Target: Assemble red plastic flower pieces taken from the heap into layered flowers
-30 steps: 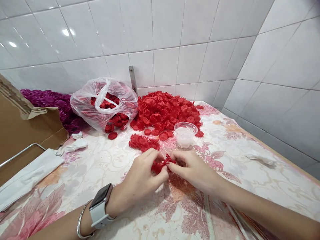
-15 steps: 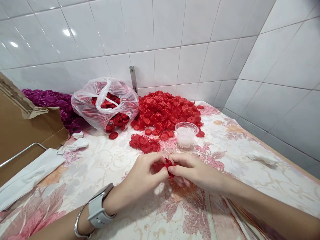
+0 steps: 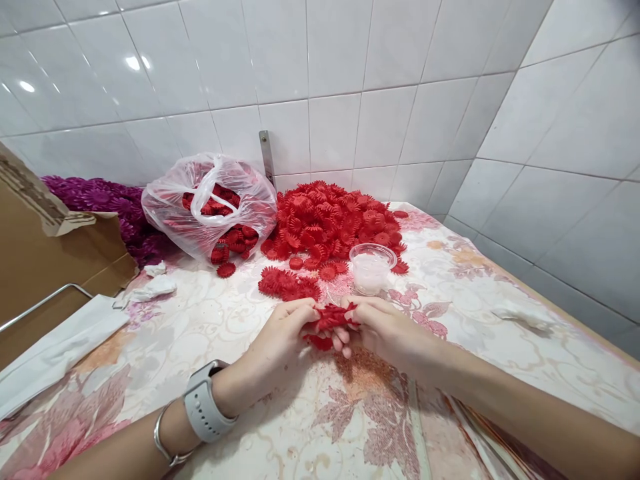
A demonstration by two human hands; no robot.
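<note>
Between my two hands a red artificial flower piece (image 3: 333,317) is pinched above the floral tablecloth. My left hand (image 3: 285,340), with a watch and bracelet at the wrist, grips its left side between thumb and fingers. From the right, my right hand (image 3: 387,333) pinches the other side. Another bit of red (image 3: 320,343) shows below, under my left fingers; its shape is partly hidden. Just beyond my hands lies a small row of red flower pieces (image 3: 289,285). A clear plastic cup (image 3: 371,270) with whitish contents stands behind my right hand.
A large heap of red flower pieces (image 3: 335,220) rests against the tiled wall. Left of it sits a tied plastic bag (image 3: 210,207) of red pieces, then purple flowers (image 3: 100,203) and a cardboard box (image 3: 60,260). Crumpled white tissue (image 3: 155,289) lies near the box.
Both hands have turned the red flower piece so its edge faces me, and my fingers now pinch it from either side. My left wrist has rotated, showing more of the watch strap.
</note>
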